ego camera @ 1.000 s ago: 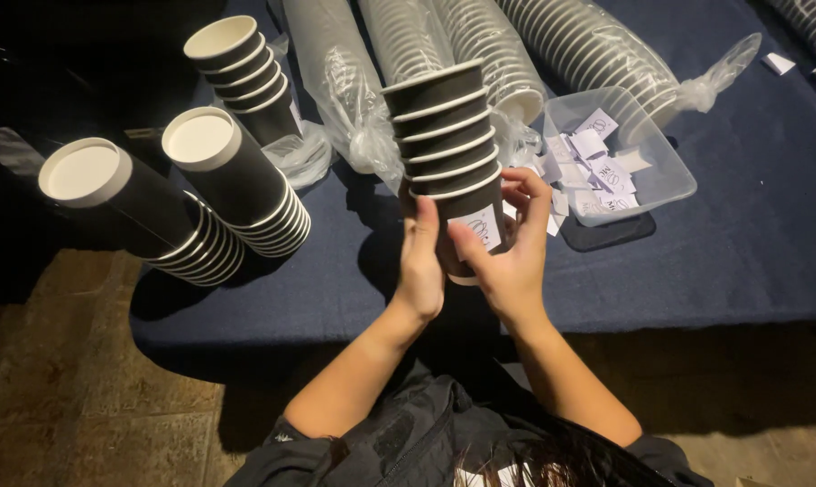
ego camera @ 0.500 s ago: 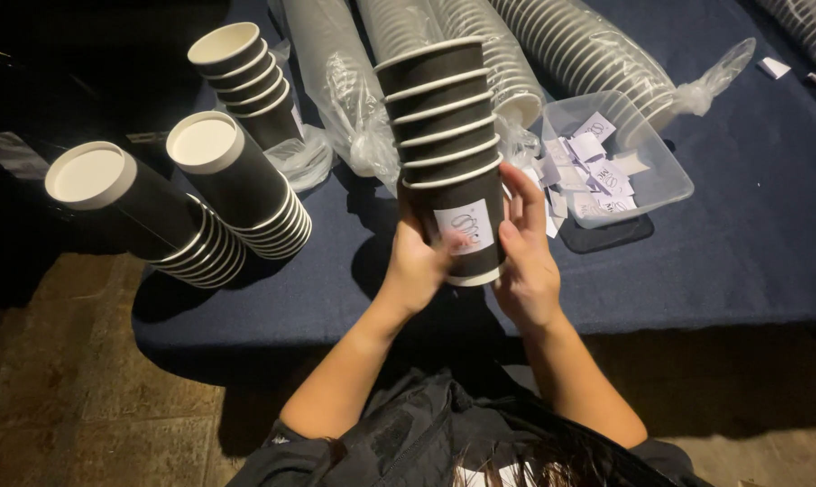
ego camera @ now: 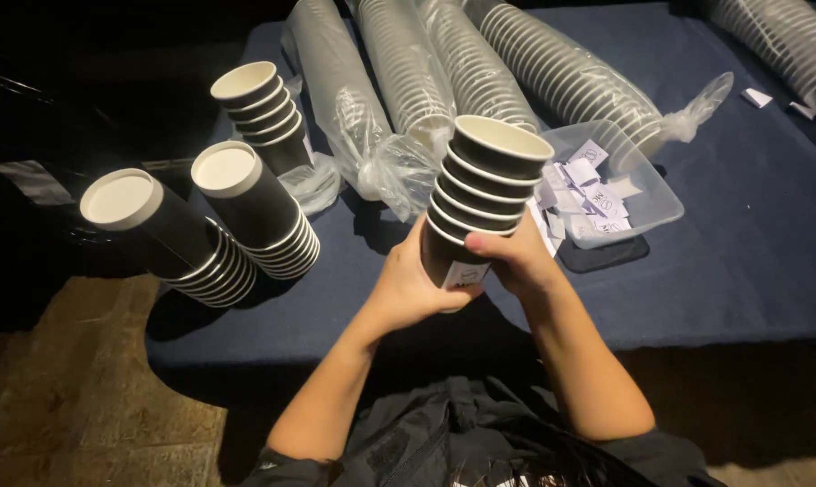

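Both the left hand (ego camera: 406, 289) and the right hand (ego camera: 516, 261) have their fingers closed around the bottom cup of a nested stack of black paper cups (ego camera: 480, 203), held above the bench (ego camera: 742, 261) just beside the clear tub of paper slips (ego camera: 647, 194). Gripped only at its base and tilted, the stack could lean and shed its upper cups onto that tub.

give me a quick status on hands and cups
Left hand and right hand both grip the stack of black cups, tilted, above the table edge. Clear tub of labels just beyond. Nothing in the way.
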